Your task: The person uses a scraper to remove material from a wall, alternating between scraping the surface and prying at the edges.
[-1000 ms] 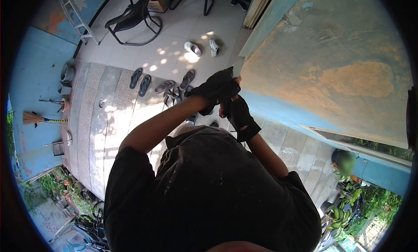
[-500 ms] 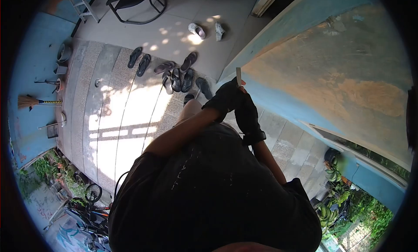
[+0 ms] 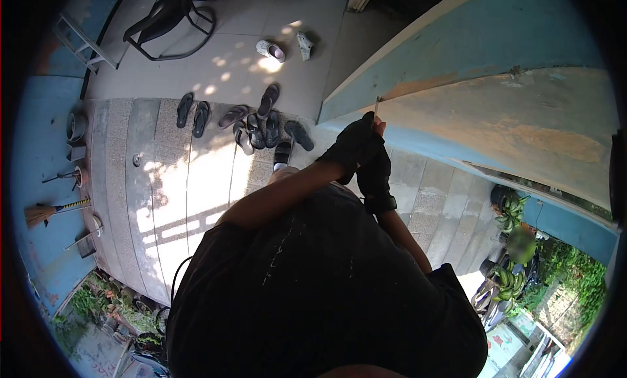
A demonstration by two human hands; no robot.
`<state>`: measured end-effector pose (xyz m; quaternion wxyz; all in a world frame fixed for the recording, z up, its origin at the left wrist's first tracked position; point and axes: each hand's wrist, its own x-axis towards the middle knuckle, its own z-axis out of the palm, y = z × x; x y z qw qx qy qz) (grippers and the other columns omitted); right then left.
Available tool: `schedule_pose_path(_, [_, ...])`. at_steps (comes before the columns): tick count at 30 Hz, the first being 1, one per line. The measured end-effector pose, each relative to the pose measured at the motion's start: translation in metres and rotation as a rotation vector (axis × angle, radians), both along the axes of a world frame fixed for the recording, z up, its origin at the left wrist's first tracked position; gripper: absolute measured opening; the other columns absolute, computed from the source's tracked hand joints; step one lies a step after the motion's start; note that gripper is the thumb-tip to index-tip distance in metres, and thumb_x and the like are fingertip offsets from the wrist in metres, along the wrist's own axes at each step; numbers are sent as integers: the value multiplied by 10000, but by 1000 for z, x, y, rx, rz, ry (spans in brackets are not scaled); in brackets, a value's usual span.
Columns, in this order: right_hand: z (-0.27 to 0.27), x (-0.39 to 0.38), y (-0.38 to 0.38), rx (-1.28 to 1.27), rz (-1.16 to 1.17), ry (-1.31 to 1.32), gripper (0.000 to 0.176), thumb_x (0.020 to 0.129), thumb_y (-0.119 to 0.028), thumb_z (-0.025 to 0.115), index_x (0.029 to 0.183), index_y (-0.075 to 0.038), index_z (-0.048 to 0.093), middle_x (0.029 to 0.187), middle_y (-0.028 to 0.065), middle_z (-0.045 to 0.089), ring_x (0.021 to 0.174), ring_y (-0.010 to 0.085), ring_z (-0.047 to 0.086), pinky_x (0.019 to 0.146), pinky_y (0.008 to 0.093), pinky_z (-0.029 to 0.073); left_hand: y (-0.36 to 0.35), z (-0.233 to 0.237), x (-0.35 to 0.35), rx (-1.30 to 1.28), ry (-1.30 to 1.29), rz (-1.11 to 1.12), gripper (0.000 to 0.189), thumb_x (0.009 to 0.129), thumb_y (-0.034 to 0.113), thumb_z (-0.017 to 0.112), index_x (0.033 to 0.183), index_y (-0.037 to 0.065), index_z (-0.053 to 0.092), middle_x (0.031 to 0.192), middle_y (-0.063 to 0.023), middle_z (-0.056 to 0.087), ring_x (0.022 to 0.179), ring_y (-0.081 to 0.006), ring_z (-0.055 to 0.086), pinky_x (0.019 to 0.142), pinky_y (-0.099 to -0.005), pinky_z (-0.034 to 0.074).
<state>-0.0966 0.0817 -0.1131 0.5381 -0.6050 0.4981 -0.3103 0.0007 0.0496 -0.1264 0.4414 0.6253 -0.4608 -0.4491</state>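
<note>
Both my hands wear black fingerless gloves and are held together in front of me, close to the wall. A thin metal scraper blade (image 3: 376, 107) sticks up beyond them, seen nearly edge-on, its tip at the peeling wall (image 3: 470, 110). My left hand (image 3: 356, 145) is closed and overlaps the other hand. Just behind and below it, my right hand (image 3: 375, 172) is closed too, with bare fingertips showing beside the blade. The scraper's handle is hidden inside the gloves. Blue paint and bare tan patches cover the wall.
Several dark sandals (image 3: 257, 131) lie on the paving ahead, with white clogs (image 3: 270, 50) on the tiles beyond. A black chair (image 3: 163, 18) and a ladder (image 3: 85, 43) stand farther off. A broom (image 3: 42, 214) leans at left; plants (image 3: 509, 280) grow at lower right.
My view has turned and shifted, so the sandals and chair sit farther left. My hands have moved slightly right along with the scraper, whose blade has turned from broad to thin in view.
</note>
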Motion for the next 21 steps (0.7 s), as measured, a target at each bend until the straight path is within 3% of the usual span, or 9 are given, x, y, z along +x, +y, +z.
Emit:
schedule_pose_path(2, [10, 21, 0, -271, -61, 25, 537, 941, -92, 533, 1431, -6, 329, 1458, 128, 408, 1344, 188, 385, 1072, 304, 336, -8, 2, 12, 4, -109, -190, 307, 930, 264, 481, 995, -36, 498, 850, -227, 637, 830, -401, 626, 737, -453, 488])
schedule_pose_path(6, [-11, 33, 2, -391, -195, 129, 531, 884, -26, 544, 1393, -7, 393, 1413, 135, 475, 1271, 225, 487, 1002, 320, 417, -19, 2, 28, 38, -190, -311, 299, 906, 233, 462, 981, -54, 496, 856, -246, 637, 843, -402, 626, 741, -465, 487])
schedule_pose_path(8, [-37, 32, 2, -240, -195, 244, 541, 887, -66, 568, 1393, 5, 393, 1417, 148, 462, 1314, 237, 438, 1060, 325, 361, -26, -2, 36, 14, -249, -333, 319, 901, 251, 460, 991, -52, 501, 862, -259, 636, 850, -411, 623, 751, -472, 485])
schedule_pose_path(11, [-71, 31, 6, -150, -233, 361, 482, 890, -68, 558, 1351, 14, 445, 1366, 151, 516, 1268, 239, 489, 1042, 328, 381, -27, -29, 39, 42, -148, -400, 320, 913, 252, 441, 1002, -49, 505, 857, -259, 636, 845, -424, 619, 757, -473, 483])
schedule_pose_path(15, [-17, 50, -1, -321, -343, 153, 593, 852, -41, 571, 1411, -17, 373, 1299, 178, 558, 1163, 309, 581, 909, 329, 479, -36, 13, 41, 76, -244, -406, 321, 935, 255, 421, 1011, -45, 508, 859, -261, 635, 838, -429, 617, 748, -476, 481])
schedule_pose_path(17, [-16, 45, -5, -376, -289, 178, 622, 865, -43, 562, 1444, -32, 334, 1328, 157, 545, 1150, 268, 595, 888, 309, 484, -41, 26, 41, -60, -246, -361, 327, 961, 267, 404, 1016, -38, 508, 823, -260, 632, 793, -431, 617, 711, -486, 480])
schedule_pose_path(21, [1, 62, -9, -443, -372, 193, 636, 881, -22, 537, 1470, -50, 298, 1380, 138, 507, 1167, 228, 582, 902, 285, 473, -43, 16, 36, -21, -282, -341, 336, 975, 281, 396, 1012, -35, 504, 778, -258, 626, 743, -437, 613, 673, -497, 477])
